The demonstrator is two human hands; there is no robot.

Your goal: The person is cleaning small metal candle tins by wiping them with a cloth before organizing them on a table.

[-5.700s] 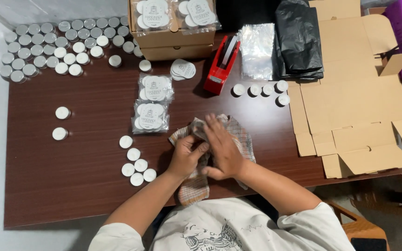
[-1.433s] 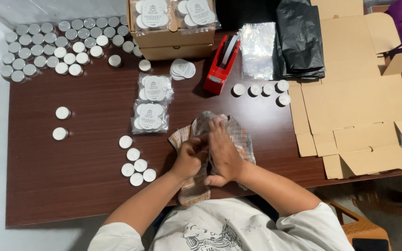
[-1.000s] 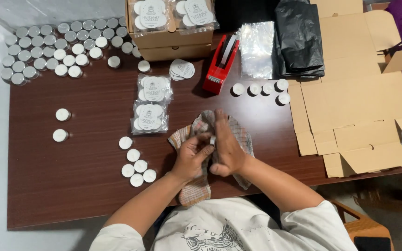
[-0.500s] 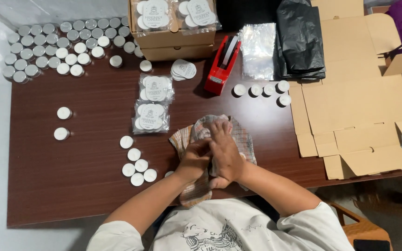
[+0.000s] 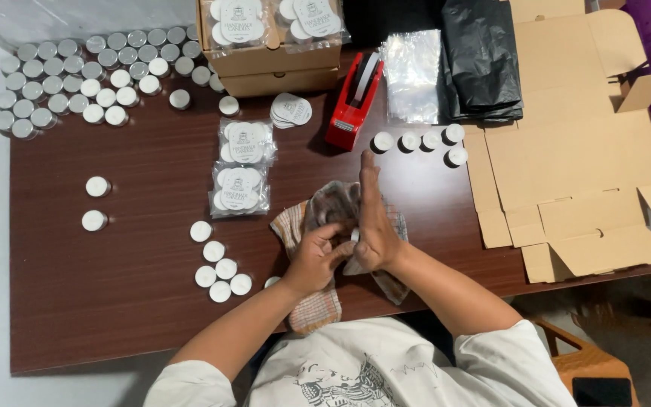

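Both hands working a small item over a checked cloth at the near middle of the desk.

Left hand is clenched around a small silvery object, mostly hidden, probably a tealight; right hand is flat and released, palm pressed against it. The plaid cloth lies crumpled beneath. Advisable: keep work over the cloth, pressure even. Loose tealights sit just left.

Even, fairly bright light falls from overhead. The dark table shows a soft sheen at about one o'clock, near the plastic bags, which glint. Shadows are short and faint. Focus is sharp throughout; straight edges bow slightly toward the corners.
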